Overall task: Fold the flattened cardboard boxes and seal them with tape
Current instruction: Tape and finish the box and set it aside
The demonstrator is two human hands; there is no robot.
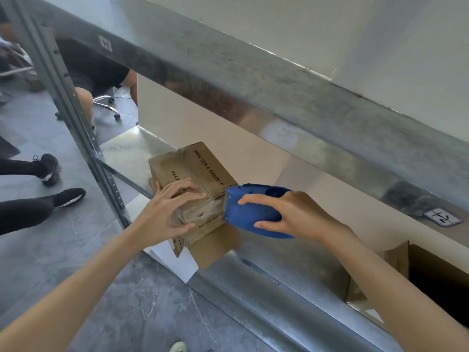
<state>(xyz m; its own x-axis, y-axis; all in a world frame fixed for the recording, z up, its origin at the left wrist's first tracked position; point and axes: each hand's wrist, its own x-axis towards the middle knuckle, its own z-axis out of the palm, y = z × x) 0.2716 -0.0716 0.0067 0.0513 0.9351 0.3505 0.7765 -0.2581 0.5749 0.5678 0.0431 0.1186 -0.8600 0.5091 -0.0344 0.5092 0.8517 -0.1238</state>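
Our left hand (162,214) pressed straight fingers on the box (203,168), which sat at the shelf (127,148) edge with a flap hanging loose. Our right hand (299,214) gripped the tape gun (243,214) against its seam. We judged a hard pull could skid the box off, or wrinkle the tape if the flaps gaped.

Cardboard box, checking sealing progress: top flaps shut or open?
Shut: top flaps lie flat under left hand; right hand holds tape dispenser against them.

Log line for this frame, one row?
stage: taping seam | left hand: presses cardboard box on metal shelf | right hand: grips blue tape dispenser against box
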